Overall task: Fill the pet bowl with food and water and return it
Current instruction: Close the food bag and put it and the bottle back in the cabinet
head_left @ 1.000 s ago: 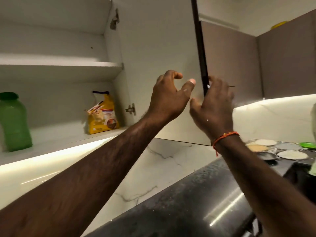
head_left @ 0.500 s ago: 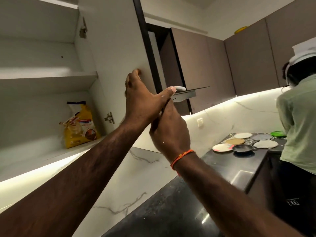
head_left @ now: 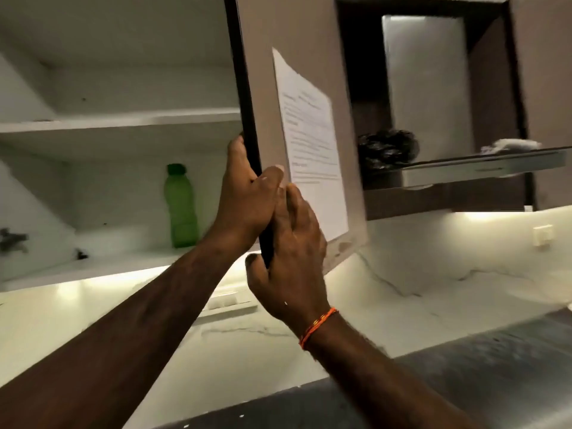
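Observation:
Both my hands hold the dark edge of the upper cabinet door [head_left: 247,88], which stands edge-on to me. My left hand [head_left: 244,193] grips the edge from the left, thumb on the door's outer face. My right hand [head_left: 294,252] wraps the edge lower down, an orange thread at its wrist. A printed paper sheet [head_left: 312,140] is stuck on the door's brown outer face. Inside the cabinet a green bottle [head_left: 181,209] stands on the lower white shelf [head_left: 93,264]. The yellow food bag and the pet bowl are out of sight.
To the right an open dark niche holds a black crumpled bag [head_left: 387,147] on a metal ledge [head_left: 483,165]. Below run a lit marble backsplash [head_left: 433,261] with a wall switch [head_left: 543,235] and a dark stone counter [head_left: 464,382].
The door has swung from wide open toward the cabinet, now edge-on with its paper-covered outer face showing. My hands moved with it and closed on its edge. The yellow bag left the view.

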